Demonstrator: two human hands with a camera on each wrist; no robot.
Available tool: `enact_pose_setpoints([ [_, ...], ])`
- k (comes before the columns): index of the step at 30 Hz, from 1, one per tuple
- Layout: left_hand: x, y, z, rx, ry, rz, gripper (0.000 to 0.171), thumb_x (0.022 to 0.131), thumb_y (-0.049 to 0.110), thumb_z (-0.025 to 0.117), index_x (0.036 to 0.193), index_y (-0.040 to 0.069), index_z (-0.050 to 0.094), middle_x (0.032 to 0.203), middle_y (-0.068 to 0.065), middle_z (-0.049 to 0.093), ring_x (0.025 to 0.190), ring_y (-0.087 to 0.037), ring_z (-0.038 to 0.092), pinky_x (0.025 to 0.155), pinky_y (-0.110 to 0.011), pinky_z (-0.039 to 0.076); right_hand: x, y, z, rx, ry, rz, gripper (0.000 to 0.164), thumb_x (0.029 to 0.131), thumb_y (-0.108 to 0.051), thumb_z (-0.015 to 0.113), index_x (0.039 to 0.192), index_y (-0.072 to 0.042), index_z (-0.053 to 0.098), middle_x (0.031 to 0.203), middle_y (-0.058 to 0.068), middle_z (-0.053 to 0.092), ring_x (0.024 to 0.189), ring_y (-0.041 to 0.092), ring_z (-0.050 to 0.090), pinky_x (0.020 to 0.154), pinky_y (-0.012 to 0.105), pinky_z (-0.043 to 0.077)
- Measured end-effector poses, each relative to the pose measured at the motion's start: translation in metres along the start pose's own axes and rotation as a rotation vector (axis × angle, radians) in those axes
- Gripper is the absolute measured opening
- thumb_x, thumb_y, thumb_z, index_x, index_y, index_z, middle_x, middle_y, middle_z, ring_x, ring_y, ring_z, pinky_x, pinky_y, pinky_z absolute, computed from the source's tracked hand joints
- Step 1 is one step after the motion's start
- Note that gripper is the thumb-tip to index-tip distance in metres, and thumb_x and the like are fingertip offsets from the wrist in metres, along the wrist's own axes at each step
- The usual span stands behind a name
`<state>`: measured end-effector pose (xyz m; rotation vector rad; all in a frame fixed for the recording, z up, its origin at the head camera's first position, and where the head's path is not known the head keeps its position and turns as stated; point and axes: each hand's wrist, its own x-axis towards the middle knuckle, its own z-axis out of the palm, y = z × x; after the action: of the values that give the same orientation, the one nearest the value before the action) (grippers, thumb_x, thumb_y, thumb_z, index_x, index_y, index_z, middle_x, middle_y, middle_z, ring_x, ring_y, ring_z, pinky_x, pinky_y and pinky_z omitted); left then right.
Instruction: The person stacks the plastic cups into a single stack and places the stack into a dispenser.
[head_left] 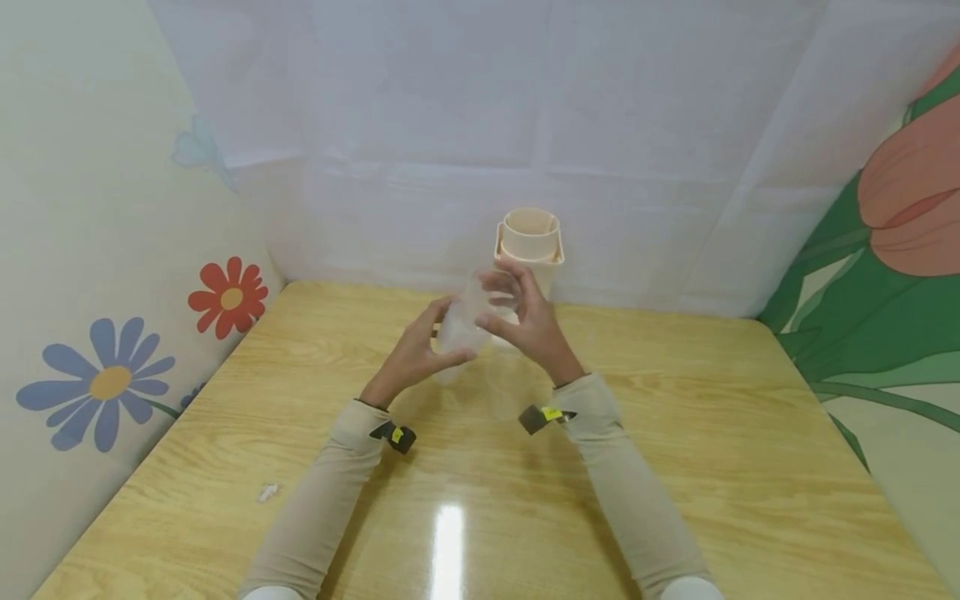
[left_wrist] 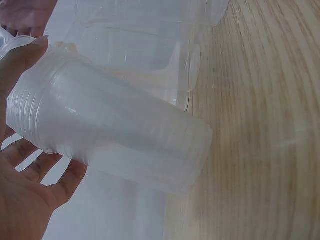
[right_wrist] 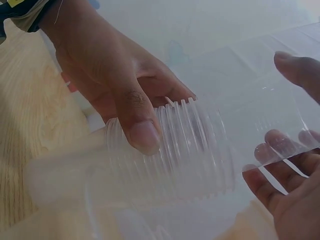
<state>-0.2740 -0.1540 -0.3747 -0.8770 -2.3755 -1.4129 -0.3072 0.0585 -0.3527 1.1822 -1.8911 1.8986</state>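
My left hand (head_left: 411, 354) grips a tilted stack of nested clear plastic cups (left_wrist: 120, 125) near the rims, thumb on one side and fingers on the other. In the right wrist view, the ridged rims sit close together under that thumb. Just to the right, my right hand (head_left: 534, 323) holds a single clear plastic cup (right_wrist: 270, 107) at the open end of the stack, its fingers showing through the plastic. Whether this cup's end sits inside the stack is hard to tell. Past the hands stands a cream dispenser-like holder (head_left: 551, 279) with a round open top.
Clear plastic containers (left_wrist: 135, 47), faint in the head view, stand on the wooden table (head_left: 712, 433) by the hands. A small white scrap (head_left: 267, 492) lies at the left. A white cloth (head_left: 420, 217) hangs behind the table, with flower-painted panels on both sides.
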Motion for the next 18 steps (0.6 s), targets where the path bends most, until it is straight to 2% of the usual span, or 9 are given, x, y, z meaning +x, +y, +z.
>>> enact_pose_setpoints([
  [2, -0.0003, -0.0002, 0.0003, 0.0, 0.001, 0.004, 0.078, 0.082, 0.003, 0.082, 0.145, -0.009, 0.038, 0.13, -0.029, 0.056, 0.116, -0.04, 0.057, 0.092, -0.051, 0.053, -0.0004, 0.0001, 0.0009, -0.006, -0.005, 0.006, 0.083, 0.086, -0.027, 0.081, 0.144, 0.006, 0.032, 0.135, 0.03, 0.052, 0.123, 0.035, 0.052, 0.1, 0.053, 0.047],
  [5, -0.0007, -0.0003, 0.0007, 0.001, 0.004, 0.01, 0.078, 0.082, 0.003, 0.082, 0.145, -0.009, 0.038, 0.131, -0.029, 0.056, 0.116, -0.04, 0.057, 0.093, -0.052, 0.053, -0.0009, -0.0004, 0.0022, -0.026, -0.009, 0.015, 0.075, 0.086, -0.009, 0.079, 0.144, 0.006, 0.033, 0.136, 0.029, 0.052, 0.124, 0.038, 0.051, 0.101, 0.058, 0.044],
  [9, -0.0009, 0.0004, 0.001, 0.005, 0.004, 0.01, 0.078, 0.082, 0.003, 0.082, 0.145, -0.009, 0.038, 0.132, -0.029, 0.055, 0.118, -0.04, 0.056, 0.093, -0.052, 0.053, -0.0015, -0.0005, 0.003, -0.073, -0.007, 0.032, 0.073, 0.083, 0.01, 0.074, 0.144, 0.006, 0.033, 0.136, 0.028, 0.053, 0.125, 0.039, 0.051, 0.103, 0.057, 0.043],
  [13, -0.0006, 0.001, 0.0012, 0.007, 0.001, 0.006, 0.078, 0.082, 0.003, 0.082, 0.145, -0.009, 0.037, 0.133, -0.029, 0.054, 0.119, -0.041, 0.055, 0.094, -0.053, 0.052, -0.0017, 0.0001, 0.0031, -0.107, -0.003, 0.052, 0.075, 0.081, 0.018, 0.071, 0.145, 0.006, 0.033, 0.136, 0.029, 0.053, 0.127, 0.04, 0.05, 0.106, 0.054, 0.041],
  [18, -0.0009, 0.0005, 0.0018, 0.004, 0.002, -0.006, 0.079, 0.083, 0.004, 0.081, 0.146, -0.009, 0.036, 0.134, -0.03, 0.053, 0.12, -0.041, 0.054, 0.095, -0.053, 0.052, -0.0025, 0.001, 0.0035, -0.126, -0.002, 0.084, 0.076, 0.081, 0.02, 0.07, 0.146, 0.009, 0.031, 0.138, 0.032, 0.051, 0.129, 0.045, 0.046, 0.109, 0.06, 0.036],
])
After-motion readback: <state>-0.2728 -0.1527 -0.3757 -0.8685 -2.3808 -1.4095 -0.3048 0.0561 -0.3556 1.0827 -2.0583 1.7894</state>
